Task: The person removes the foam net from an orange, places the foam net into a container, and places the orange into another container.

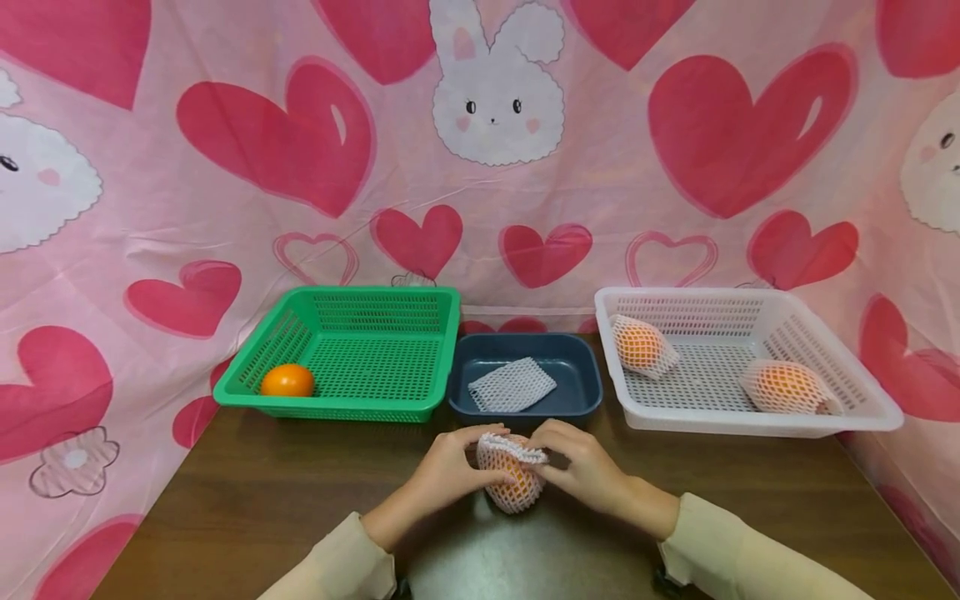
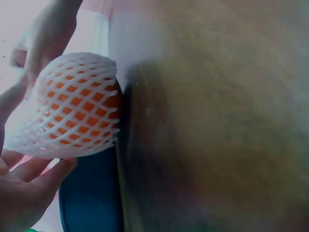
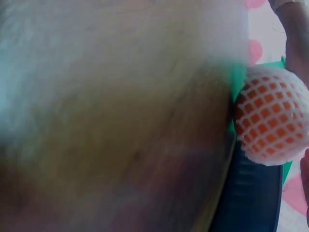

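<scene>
An orange in a white foam net sleeve [image 1: 513, 487] is held just above or on the table in front of me. My left hand [image 1: 452, 468] grips it from the left, thumb on its near side. My right hand [image 1: 588, 473] pinches the bunched rim of the net [image 1: 534, 455] on the right. In the left wrist view the netting [image 2: 79, 108] covers most of the orange, with a bare orange patch [image 2: 114, 99] at one end. The right wrist view shows the netted orange [image 3: 273, 118] too, with my right fingers [image 3: 305, 176] only partly in view.
A green basket [image 1: 337, 408] at the left holds a bare orange [image 1: 288, 381]. In the middle, a dark blue tray [image 1: 577, 379] contains an unfilled foam net [image 1: 513, 386]. The white basket [image 1: 750, 423] at the right holds two netted oranges [image 1: 641, 346]. All stand on a brown table [image 1: 247, 500].
</scene>
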`<state>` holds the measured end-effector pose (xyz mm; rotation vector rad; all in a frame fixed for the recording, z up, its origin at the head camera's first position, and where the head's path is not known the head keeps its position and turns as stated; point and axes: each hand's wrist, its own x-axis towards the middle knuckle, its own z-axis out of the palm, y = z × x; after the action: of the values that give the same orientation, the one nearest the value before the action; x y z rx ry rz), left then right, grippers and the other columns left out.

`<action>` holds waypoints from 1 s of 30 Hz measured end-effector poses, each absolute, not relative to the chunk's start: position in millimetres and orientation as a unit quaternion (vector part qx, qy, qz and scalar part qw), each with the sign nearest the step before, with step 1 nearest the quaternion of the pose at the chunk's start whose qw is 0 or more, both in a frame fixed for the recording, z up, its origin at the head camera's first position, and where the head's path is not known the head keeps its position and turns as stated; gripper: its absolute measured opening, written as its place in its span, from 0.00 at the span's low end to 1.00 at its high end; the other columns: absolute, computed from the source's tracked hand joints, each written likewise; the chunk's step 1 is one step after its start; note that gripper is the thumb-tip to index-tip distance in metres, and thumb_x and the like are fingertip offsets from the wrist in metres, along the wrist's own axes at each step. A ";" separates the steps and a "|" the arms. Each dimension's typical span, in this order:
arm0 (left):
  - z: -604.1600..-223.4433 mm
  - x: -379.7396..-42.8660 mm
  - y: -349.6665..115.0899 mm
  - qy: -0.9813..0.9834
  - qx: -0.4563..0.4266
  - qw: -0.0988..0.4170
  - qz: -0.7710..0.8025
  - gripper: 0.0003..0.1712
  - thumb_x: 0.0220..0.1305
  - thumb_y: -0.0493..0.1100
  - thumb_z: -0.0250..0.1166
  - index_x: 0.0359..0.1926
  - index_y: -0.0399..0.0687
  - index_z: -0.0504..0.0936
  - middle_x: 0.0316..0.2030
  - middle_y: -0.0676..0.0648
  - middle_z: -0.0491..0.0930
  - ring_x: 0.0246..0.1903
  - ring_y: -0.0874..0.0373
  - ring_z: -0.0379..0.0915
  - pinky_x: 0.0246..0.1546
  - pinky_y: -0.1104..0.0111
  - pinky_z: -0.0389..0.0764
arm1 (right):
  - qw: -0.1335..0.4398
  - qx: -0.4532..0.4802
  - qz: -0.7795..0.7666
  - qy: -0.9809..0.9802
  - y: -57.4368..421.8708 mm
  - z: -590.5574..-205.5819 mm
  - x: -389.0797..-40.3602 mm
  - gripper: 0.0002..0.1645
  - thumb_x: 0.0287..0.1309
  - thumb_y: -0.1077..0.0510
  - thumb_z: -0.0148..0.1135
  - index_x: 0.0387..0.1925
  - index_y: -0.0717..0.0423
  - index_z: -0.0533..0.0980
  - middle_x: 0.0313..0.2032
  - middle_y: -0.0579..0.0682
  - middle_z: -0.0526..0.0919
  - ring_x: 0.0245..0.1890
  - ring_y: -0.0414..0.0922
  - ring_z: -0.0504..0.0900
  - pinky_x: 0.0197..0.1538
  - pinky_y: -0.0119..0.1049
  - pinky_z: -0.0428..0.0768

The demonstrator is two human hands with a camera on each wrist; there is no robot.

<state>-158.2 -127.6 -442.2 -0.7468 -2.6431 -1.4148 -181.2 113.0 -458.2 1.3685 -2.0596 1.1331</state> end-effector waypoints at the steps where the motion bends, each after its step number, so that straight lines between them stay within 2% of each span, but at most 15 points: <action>1: -443.1 -157.9 -128.6 -0.858 -0.241 0.017 -0.453 0.32 0.50 0.45 0.83 0.57 0.40 0.85 0.49 0.46 0.87 0.46 0.59 0.83 0.44 0.66 0.83 | 0.189 0.483 0.404 -0.753 114.1 -458.2 -180.7 0.23 0.50 0.65 0.79 0.49 0.58 0.81 0.45 0.49 0.83 0.45 0.45 0.82 0.51 0.34 0.80; 3: -444.7 -157.8 -129.7 -0.859 -0.237 0.001 -0.455 0.32 0.51 0.45 0.83 0.57 0.39 0.85 0.48 0.46 0.87 0.45 0.59 0.83 0.44 0.67 0.83 | 0.143 0.462 0.393 -0.782 116.4 -457.7 -180.3 0.30 0.51 0.59 0.80 0.57 0.58 0.80 0.52 0.51 0.82 0.52 0.46 0.81 0.56 0.37 0.79; 5: -446.0 -157.9 -129.7 -0.854 -0.234 -0.005 -0.465 0.30 0.52 0.43 0.82 0.55 0.38 0.86 0.47 0.45 0.88 0.44 0.58 0.83 0.43 0.68 0.83 | 0.102 0.452 0.382 -0.800 118.5 -457.4 -180.8 0.35 0.52 0.56 0.79 0.61 0.61 0.78 0.58 0.53 0.82 0.57 0.48 0.81 0.59 0.40 0.79; 7: -446.8 -158.3 -129.0 -0.846 -0.230 -0.009 -0.482 0.27 0.52 0.42 0.82 0.53 0.38 0.87 0.46 0.45 0.88 0.44 0.58 0.83 0.42 0.69 0.83 | 0.076 0.452 0.384 -0.801 120.0 -458.0 -182.2 0.33 0.53 0.57 0.78 0.60 0.63 0.80 0.59 0.55 0.82 0.59 0.49 0.82 0.58 0.40 0.80; 9: -447.0 -158.5 -128.2 -0.842 -0.229 -0.006 -0.489 0.25 0.52 0.41 0.82 0.51 0.38 0.88 0.46 0.45 0.88 0.45 0.57 0.83 0.42 0.70 0.83 | 0.069 0.461 0.399 -0.790 120.8 -459.0 -184.0 0.28 0.52 0.60 0.78 0.55 0.64 0.83 0.57 0.57 0.84 0.56 0.50 0.84 0.56 0.37 0.81; 13: -445.8 -158.2 -127.0 -0.845 -0.226 0.017 -0.485 0.19 0.51 0.40 0.82 0.44 0.41 0.91 0.43 0.47 0.89 0.45 0.59 0.84 0.42 0.70 0.83 | 0.089 0.475 0.431 -0.762 119.8 -458.1 -186.9 0.19 0.47 0.65 0.80 0.45 0.63 0.88 0.49 0.57 0.87 0.49 0.48 0.87 0.50 0.30 0.82; 16: -444.1 -157.5 -125.9 -0.849 -0.232 0.039 -0.474 0.15 0.51 0.40 0.82 0.40 0.42 0.92 0.41 0.49 0.89 0.43 0.60 0.85 0.42 0.69 0.84 | 0.106 0.480 0.434 -0.754 118.9 -454.5 -187.1 0.16 0.45 0.68 0.80 0.40 0.63 0.89 0.44 0.56 0.88 0.45 0.47 0.88 0.48 0.28 0.82; 19: -442.4 -156.4 -124.6 -0.850 -0.236 0.059 -0.467 0.12 0.51 0.37 0.82 0.37 0.42 0.92 0.37 0.49 0.89 0.39 0.60 0.85 0.39 0.69 0.84 | 0.134 0.492 0.416 -0.753 118.7 -451.4 -185.7 0.15 0.44 0.71 0.79 0.39 0.65 0.89 0.41 0.57 0.89 0.42 0.48 0.89 0.46 0.30 0.83; 22: -440.0 -154.7 -123.2 -0.853 -0.228 0.074 -0.464 0.08 0.51 0.30 0.79 0.34 0.41 0.92 0.32 0.49 0.89 0.34 0.61 0.84 0.35 0.70 0.84 | 0.175 0.509 0.393 -0.746 118.3 -450.0 -184.5 0.16 0.42 0.74 0.77 0.38 0.65 0.89 0.38 0.56 0.90 0.38 0.47 0.90 0.43 0.31 0.84; 25: -437.3 -153.9 -122.1 -0.856 -0.215 0.083 -0.463 0.11 0.49 0.23 0.73 0.32 0.40 0.91 0.30 0.50 0.88 0.30 0.63 0.81 0.32 0.70 0.82 | 0.219 0.520 0.373 -0.736 116.8 -448.9 -184.4 0.16 0.41 0.75 0.76 0.37 0.63 0.89 0.36 0.53 0.90 0.35 0.44 0.90 0.40 0.31 0.85; 27: -436.4 -154.0 -121.9 -0.858 -0.210 0.088 -0.461 0.11 0.49 0.23 0.72 0.31 0.40 0.90 0.29 0.50 0.88 0.29 0.64 0.80 0.31 0.71 0.81 | 0.234 0.521 0.369 -0.733 115.1 -448.7 -184.4 0.17 0.42 0.75 0.75 0.37 0.61 0.89 0.35 0.52 0.90 0.35 0.43 0.89 0.40 0.30 0.85; 30: -436.9 -155.3 -122.7 -0.858 -0.213 0.097 -0.457 0.09 0.51 0.26 0.75 0.32 0.42 0.90 0.31 0.51 0.88 0.31 0.63 0.81 0.32 0.70 0.82 | 0.229 0.502 0.374 -0.745 113.0 -448.6 -184.0 0.19 0.43 0.75 0.74 0.40 0.60 0.88 0.36 0.50 0.89 0.36 0.42 0.88 0.41 0.30 0.84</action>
<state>-155.3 -122.7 -436.9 -0.6300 -2.5422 -1.3528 -184.0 113.0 -448.6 1.3833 -2.0514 1.0297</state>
